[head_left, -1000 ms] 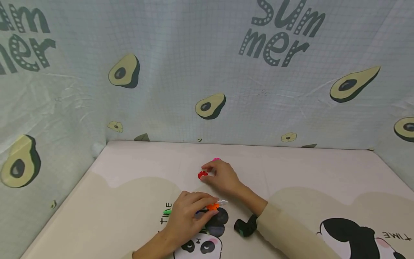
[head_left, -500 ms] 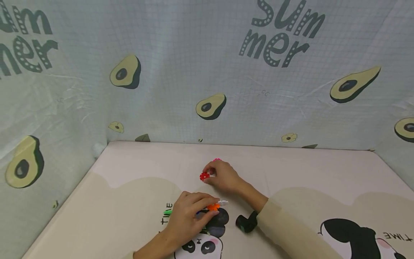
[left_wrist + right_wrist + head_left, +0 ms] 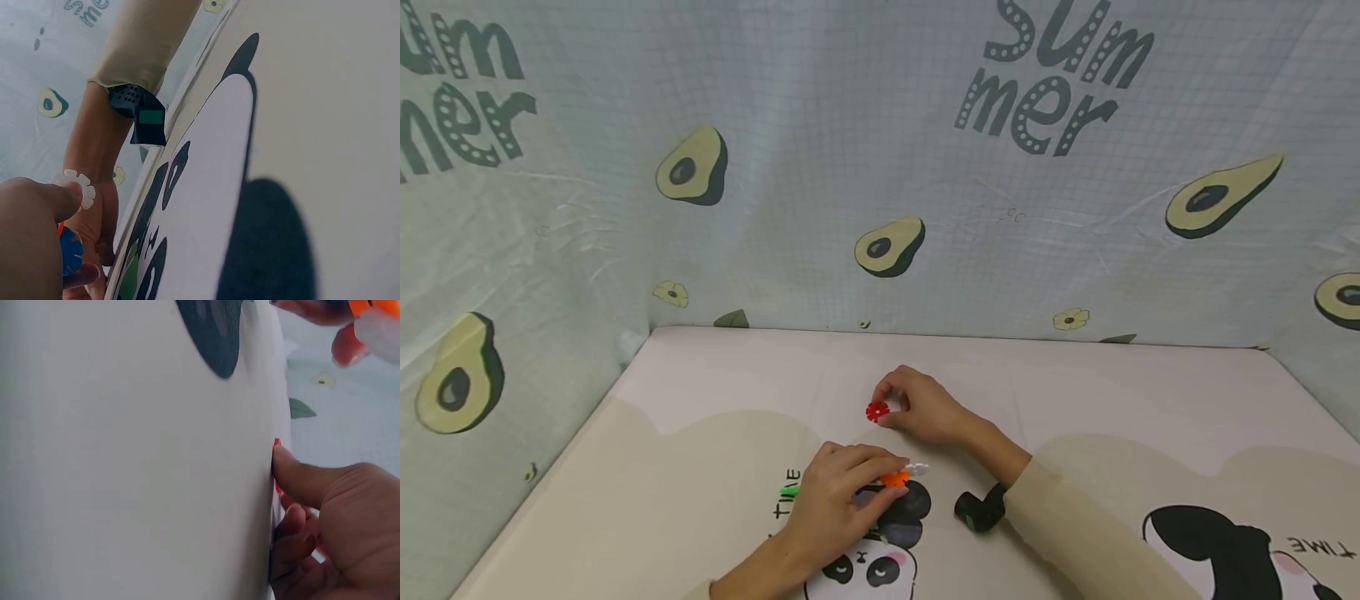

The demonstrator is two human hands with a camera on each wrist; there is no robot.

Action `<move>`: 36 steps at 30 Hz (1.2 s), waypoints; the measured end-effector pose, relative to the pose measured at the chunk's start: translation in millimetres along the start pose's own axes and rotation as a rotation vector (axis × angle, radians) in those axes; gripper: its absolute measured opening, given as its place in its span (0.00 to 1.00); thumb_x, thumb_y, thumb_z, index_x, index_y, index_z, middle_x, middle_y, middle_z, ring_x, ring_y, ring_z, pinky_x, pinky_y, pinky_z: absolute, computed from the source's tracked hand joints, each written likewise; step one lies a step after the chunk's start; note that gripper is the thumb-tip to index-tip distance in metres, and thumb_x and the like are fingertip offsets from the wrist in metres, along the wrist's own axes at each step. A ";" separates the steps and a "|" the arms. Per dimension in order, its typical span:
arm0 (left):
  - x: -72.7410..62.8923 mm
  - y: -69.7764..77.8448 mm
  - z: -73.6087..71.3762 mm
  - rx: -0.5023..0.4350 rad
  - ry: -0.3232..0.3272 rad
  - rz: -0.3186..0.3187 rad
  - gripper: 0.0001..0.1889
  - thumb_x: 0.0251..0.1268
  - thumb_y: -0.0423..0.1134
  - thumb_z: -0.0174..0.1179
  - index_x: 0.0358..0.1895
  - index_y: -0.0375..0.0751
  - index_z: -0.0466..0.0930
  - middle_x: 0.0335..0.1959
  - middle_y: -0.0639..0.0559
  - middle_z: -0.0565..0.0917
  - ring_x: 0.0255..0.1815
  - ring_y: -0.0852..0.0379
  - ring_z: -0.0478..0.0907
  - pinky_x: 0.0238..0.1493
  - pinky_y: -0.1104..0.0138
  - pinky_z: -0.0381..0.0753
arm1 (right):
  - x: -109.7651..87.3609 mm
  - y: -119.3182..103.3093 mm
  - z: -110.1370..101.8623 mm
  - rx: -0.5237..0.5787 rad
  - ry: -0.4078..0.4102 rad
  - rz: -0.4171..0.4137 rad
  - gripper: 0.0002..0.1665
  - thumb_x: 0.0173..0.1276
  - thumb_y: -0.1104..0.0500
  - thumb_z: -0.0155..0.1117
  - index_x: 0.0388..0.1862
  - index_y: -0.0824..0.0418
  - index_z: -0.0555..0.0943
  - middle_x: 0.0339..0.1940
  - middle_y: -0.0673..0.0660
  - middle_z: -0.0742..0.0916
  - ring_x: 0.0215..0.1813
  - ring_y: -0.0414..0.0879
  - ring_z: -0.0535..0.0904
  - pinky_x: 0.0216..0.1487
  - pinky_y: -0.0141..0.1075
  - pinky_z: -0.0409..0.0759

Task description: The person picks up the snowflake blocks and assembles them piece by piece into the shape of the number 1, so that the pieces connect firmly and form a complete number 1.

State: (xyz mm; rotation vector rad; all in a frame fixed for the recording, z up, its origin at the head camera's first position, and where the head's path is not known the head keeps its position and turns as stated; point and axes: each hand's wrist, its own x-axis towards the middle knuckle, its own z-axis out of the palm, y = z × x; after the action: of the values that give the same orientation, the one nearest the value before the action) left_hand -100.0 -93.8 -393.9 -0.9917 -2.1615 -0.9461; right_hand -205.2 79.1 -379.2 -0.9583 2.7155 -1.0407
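Two bare hands work well apart beyond the printed black-and-white panda face [image 3: 861, 579]: just past it, the left hand [image 3: 842, 492], its back upward, pinches a cluster of notched plastic discs in orange, blue and translucent white [image 3: 895, 479]. Farther beyond the face, the right hand [image 3: 928, 408], forearm slanting in, pinches a round, notched red plastic disc [image 3: 877, 412] at the tabletop [image 3: 1075, 392]. Picking up seems the step in hand; next calls for a steady rim grip.
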 end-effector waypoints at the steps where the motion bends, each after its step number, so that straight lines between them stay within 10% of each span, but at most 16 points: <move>1: -0.1 0.1 -0.1 0.000 0.000 0.000 0.12 0.56 0.43 0.69 0.44 0.49 0.85 0.41 0.59 0.84 0.41 0.64 0.79 0.38 0.74 0.67 | -0.2 0.4 -0.7 0.007 -0.009 -0.004 0.16 0.59 0.62 0.72 0.45 0.56 0.80 0.40 0.50 0.78 0.30 0.42 0.69 0.31 0.31 0.73; 16: -0.5 1.0 -0.5 0.012 -0.016 -0.022 0.13 0.56 0.43 0.70 0.45 0.50 0.85 0.41 0.60 0.84 0.41 0.65 0.79 0.38 0.73 0.67 | 4.8 3.4 -6.6 -0.017 -0.110 0.009 0.20 0.61 0.61 0.70 0.54 0.55 0.83 0.36 0.47 0.78 0.33 0.42 0.70 0.33 0.33 0.73; 36: -1.0 -1.2 0.9 0.030 0.007 0.004 0.12 0.56 0.43 0.69 0.44 0.50 0.86 0.40 0.60 0.84 0.41 0.65 0.79 0.38 0.73 0.68 | -12.2 7.2 -5.1 0.066 0.062 0.047 0.10 0.64 0.62 0.67 0.42 0.49 0.85 0.27 0.42 0.80 0.34 0.41 0.74 0.36 0.34 0.77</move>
State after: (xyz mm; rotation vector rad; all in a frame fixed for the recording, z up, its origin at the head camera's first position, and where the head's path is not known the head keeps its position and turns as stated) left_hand -100.6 -94.1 -395.6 -0.9762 -2.1609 -0.9114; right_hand -200.6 93.3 -381.5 -0.8626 2.7191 -1.1619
